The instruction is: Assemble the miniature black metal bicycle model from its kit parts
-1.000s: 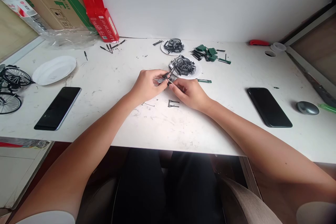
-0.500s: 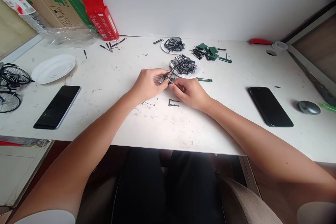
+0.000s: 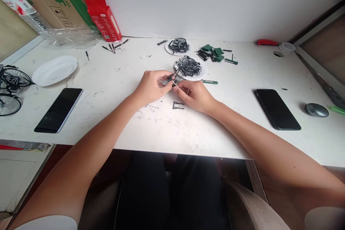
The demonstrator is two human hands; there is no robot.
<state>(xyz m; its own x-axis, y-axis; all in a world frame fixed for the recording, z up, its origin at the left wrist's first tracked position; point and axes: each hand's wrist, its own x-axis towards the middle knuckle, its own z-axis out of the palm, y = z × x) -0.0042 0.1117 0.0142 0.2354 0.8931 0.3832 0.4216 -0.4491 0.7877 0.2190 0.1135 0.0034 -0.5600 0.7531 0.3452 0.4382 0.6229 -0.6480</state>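
Note:
Both hands meet near the middle of the white table (image 3: 161, 129). My left hand (image 3: 153, 85) is closed on a small black model bicycle part (image 3: 176, 73) with thin rods and a spoked wheel. From the right, my right hand (image 3: 195, 94) pinches at the same piece, a thin light-coloured rod showing by its thumb; its far fingers are partly hidden. Just beyond the hands is a paper plate (image 3: 204, 73) heaped with black wheels and parts. A small black bracket (image 3: 178, 105) lies on the table below them.
A second parts plate (image 3: 168, 50) stands farther back, beside green and black pieces (image 3: 218, 52). Phones (image 3: 58, 110) (image 3: 277, 109) lie left and right. At the left are a white plate (image 3: 55, 70) and assembled bicycles (image 3: 13, 79). A red box (image 3: 107, 25) stands behind.

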